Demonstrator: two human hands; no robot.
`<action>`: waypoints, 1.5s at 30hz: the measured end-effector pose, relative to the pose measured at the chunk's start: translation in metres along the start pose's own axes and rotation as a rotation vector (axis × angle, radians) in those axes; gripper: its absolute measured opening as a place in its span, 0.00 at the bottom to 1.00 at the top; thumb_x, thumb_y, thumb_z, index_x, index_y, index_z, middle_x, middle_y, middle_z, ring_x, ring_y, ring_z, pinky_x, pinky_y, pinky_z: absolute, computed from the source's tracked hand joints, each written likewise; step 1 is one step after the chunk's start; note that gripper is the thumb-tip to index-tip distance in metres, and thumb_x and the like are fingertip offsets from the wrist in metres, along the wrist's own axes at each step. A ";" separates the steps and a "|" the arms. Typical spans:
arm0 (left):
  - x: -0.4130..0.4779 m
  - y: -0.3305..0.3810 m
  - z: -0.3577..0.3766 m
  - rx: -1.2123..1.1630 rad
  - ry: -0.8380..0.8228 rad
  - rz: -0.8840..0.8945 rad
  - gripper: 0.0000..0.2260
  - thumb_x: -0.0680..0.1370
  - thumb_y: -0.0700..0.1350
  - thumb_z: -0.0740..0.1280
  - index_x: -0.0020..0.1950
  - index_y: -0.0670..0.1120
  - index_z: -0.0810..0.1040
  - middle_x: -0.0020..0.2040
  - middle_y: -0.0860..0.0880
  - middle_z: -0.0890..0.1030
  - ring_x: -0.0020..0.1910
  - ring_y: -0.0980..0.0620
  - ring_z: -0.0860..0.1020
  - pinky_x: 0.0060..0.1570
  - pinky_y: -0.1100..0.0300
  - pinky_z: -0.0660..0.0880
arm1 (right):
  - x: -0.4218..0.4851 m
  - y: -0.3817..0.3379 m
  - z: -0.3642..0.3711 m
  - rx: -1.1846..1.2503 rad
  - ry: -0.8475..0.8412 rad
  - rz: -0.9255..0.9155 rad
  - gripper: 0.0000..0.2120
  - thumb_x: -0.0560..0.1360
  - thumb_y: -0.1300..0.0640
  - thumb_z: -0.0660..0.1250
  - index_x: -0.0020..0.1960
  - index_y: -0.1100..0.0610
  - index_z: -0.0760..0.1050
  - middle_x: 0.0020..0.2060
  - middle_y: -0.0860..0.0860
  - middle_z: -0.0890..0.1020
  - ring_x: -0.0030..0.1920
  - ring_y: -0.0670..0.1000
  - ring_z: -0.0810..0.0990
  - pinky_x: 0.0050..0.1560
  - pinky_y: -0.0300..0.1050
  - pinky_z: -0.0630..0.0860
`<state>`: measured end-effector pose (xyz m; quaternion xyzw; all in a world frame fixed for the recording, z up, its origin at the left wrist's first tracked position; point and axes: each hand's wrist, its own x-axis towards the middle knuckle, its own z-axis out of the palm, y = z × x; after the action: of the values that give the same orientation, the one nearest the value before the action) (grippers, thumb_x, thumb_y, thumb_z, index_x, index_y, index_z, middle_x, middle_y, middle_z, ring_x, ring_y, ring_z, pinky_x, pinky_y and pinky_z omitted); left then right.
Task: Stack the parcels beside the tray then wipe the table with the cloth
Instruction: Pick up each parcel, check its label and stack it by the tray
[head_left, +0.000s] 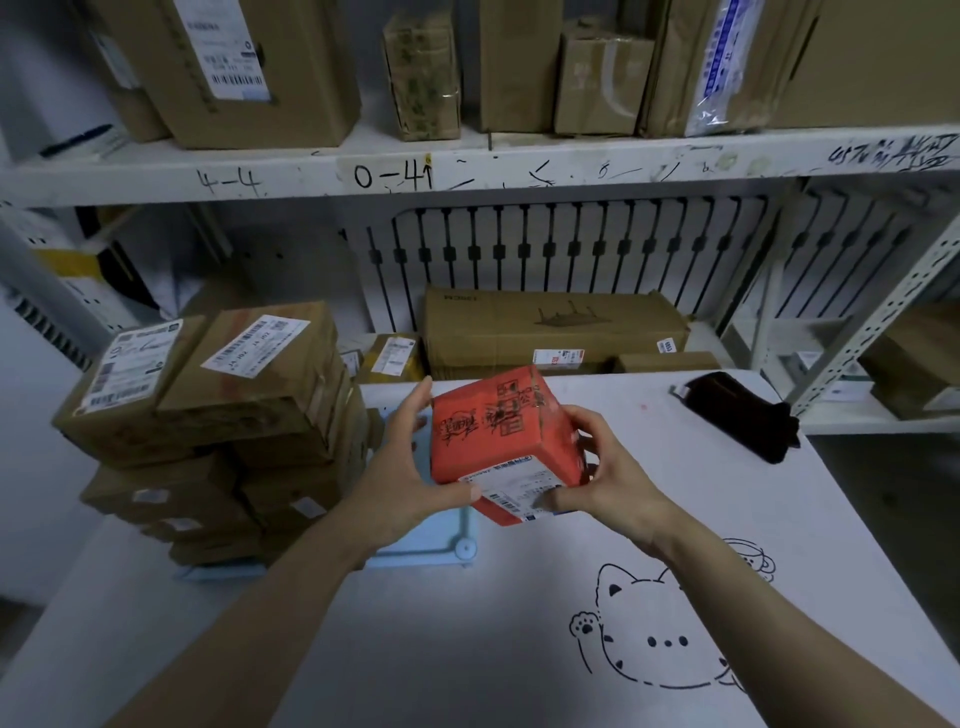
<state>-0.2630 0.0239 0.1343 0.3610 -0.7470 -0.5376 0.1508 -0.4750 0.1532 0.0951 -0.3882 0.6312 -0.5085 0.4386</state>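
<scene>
The near and right stretches of the bench (467, 649) lay bare, leaving a hand wide room between the front edge and the black cloth (737, 410) at the far right corner. A tall stack of brown parcels (218, 415) walled the left side, crowding the blue tray (441, 545). Above the tray's right end, the left hand (410, 467) and right hand (608, 478) gripped the red parcel (504, 436), filling that gap. A long carton (550, 327) closed the far edge, under the shelf board (519, 166).

Cat doodle (667, 623), scribbled shelf edge (467, 174)
</scene>
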 end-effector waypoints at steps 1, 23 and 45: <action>0.000 0.001 -0.001 0.042 0.022 0.027 0.52 0.67 0.44 0.80 0.77 0.64 0.47 0.78 0.56 0.54 0.76 0.53 0.58 0.69 0.43 0.70 | 0.001 0.000 0.000 -0.010 0.016 -0.008 0.45 0.64 0.72 0.78 0.71 0.45 0.63 0.63 0.52 0.71 0.60 0.51 0.77 0.44 0.44 0.83; 0.010 -0.001 -0.012 0.141 -0.025 0.040 0.43 0.65 0.43 0.81 0.71 0.59 0.59 0.69 0.55 0.70 0.70 0.54 0.69 0.69 0.47 0.70 | 0.004 -0.014 -0.009 -0.367 0.036 -0.159 0.56 0.62 0.51 0.83 0.77 0.38 0.49 0.72 0.41 0.61 0.74 0.45 0.60 0.71 0.42 0.59; 0.017 0.009 -0.011 0.274 0.018 0.148 0.50 0.65 0.52 0.80 0.77 0.58 0.50 0.77 0.56 0.55 0.72 0.61 0.54 0.68 0.58 0.61 | 0.007 -0.019 -0.019 -0.297 0.075 -0.147 0.46 0.62 0.65 0.83 0.73 0.50 0.64 0.64 0.51 0.72 0.58 0.31 0.73 0.48 0.25 0.75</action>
<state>-0.2709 0.0059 0.1438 0.3270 -0.8366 -0.4147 0.1458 -0.4946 0.1485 0.1147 -0.4748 0.6850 -0.4545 0.3142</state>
